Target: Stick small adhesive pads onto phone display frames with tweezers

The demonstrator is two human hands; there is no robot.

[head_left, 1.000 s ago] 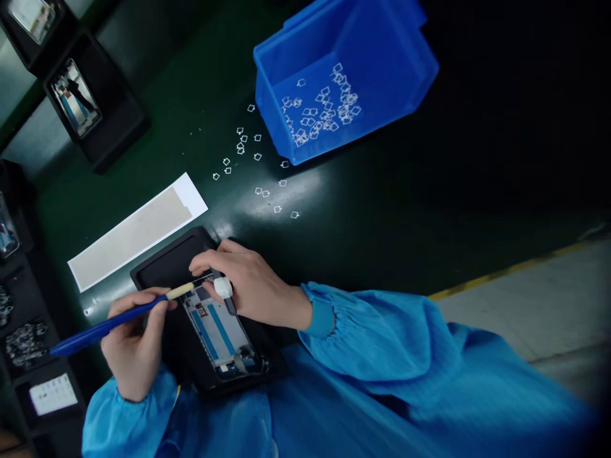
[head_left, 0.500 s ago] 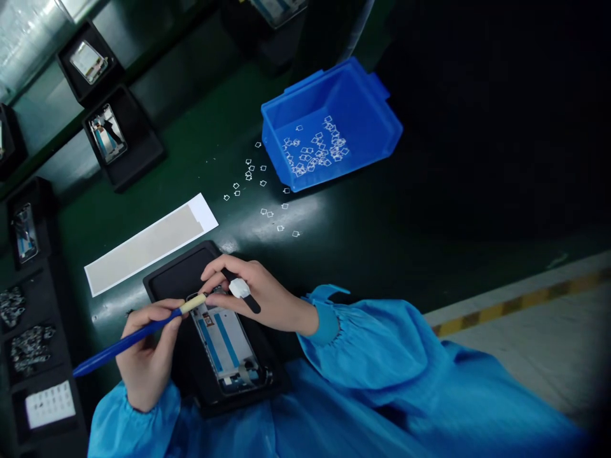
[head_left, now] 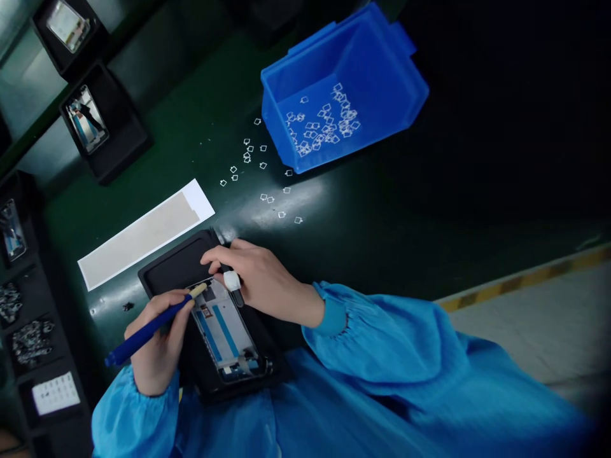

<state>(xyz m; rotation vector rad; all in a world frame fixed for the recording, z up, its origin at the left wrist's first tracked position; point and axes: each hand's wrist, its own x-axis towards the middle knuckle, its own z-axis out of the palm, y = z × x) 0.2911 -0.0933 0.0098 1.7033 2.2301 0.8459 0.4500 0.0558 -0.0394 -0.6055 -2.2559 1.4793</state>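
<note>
My left hand is closed round a blue pen-shaped tool with a cream tip. That tip points at the upper end of an opened phone, whose frame shows blue strips and small parts. The phone lies in a black tray. Across its upper end from the left, my right hand has its fingers bent, with a thin black tool wrapped in white held among them. The far end of that tool and the right fingertips' exact contact with the phone are partly hidden.
Behind the tray lies a white-edged beige strip sheet. A blue bin holds many small white frames, and several loose frames lie before it. More black trays with phones and small parts line the left side.
The view has shifted slightly. The blue tool now stands steeper, its rear end swung nearer to me. The black tool in my right hand has turned more upright, and the fingers have drawn slightly back.
</note>
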